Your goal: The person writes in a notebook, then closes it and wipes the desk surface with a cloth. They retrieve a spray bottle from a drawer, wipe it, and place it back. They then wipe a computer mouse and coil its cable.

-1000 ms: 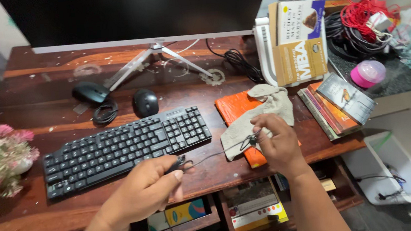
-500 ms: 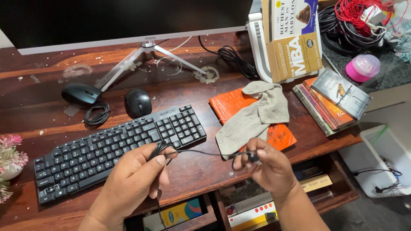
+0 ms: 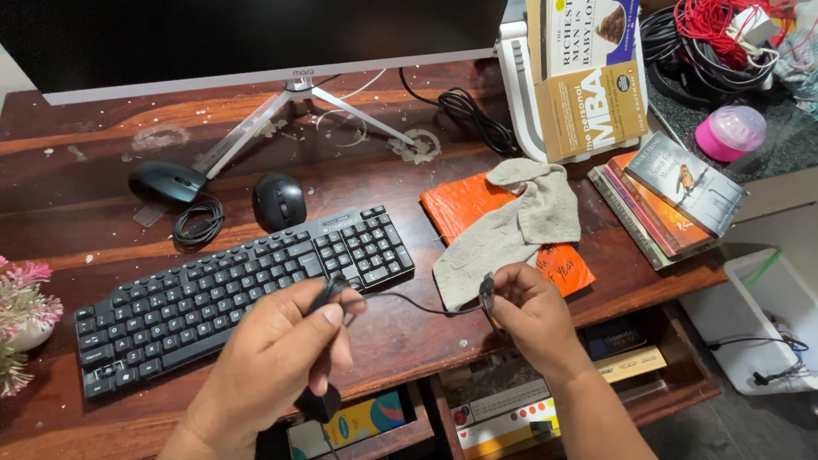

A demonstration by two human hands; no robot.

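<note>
Both hands are over the front edge of the wooden desk (image 3: 80,442), a thin black cable (image 3: 414,304) sagging between them; the left hand (image 3: 276,358) is pinched shut on one end near the black keyboard (image 3: 235,292), with what looks like a small dark block on the cable hanging below that fist, and the right hand (image 3: 527,314) has thumb and fingertips closed on the other end, just in front of the grey cloth (image 3: 509,225) lying over the orange book (image 3: 472,209); the risk, as I read it, is a snag: a hard pull apart could strain so thin a lead or slip it from a pinch, and the slack loop could catch the keyboard's corner or drag the cloth; both wrists are angled inward, palms half turned toward each other, forearms coming up from below; the left knuckles are curled tight, and the right fingers are bunched, tips up.
</note>
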